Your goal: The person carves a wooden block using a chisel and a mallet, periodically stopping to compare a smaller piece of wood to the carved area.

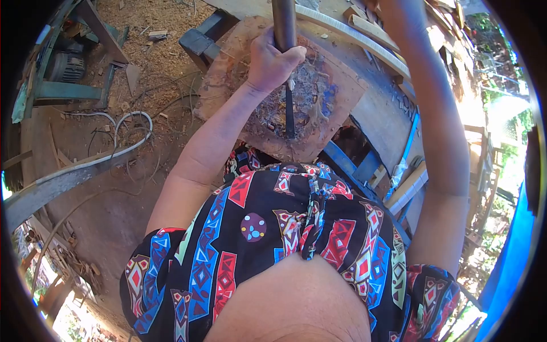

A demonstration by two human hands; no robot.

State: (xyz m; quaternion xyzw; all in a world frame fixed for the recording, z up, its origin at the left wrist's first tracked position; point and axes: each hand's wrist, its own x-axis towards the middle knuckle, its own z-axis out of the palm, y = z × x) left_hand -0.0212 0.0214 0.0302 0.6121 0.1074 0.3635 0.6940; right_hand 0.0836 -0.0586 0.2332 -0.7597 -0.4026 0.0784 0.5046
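Note:
My left hand (272,65) is closed around a thick, dark, round pole (284,25), which runs up out of the top of the view. Below the hand, a narrow dark bar (289,114) points toward my body; whether it joins the pole is hidden by my fingers. Both are over a worn brown board (347,91), its middle crusted with grey, rough residue and some blue stains. My right arm (433,97) stretches up to the top edge, where the right hand (375,4) is mostly cut off and its fingers cannot be made out.
Wood shavings (154,54) cover the ground at the upper left, near a motor (68,67) in a green frame. A pale hose or cable (134,114) curls over a beam (74,179). Wood strips (370,28) lie at upper right, a blue rod (411,139) below them.

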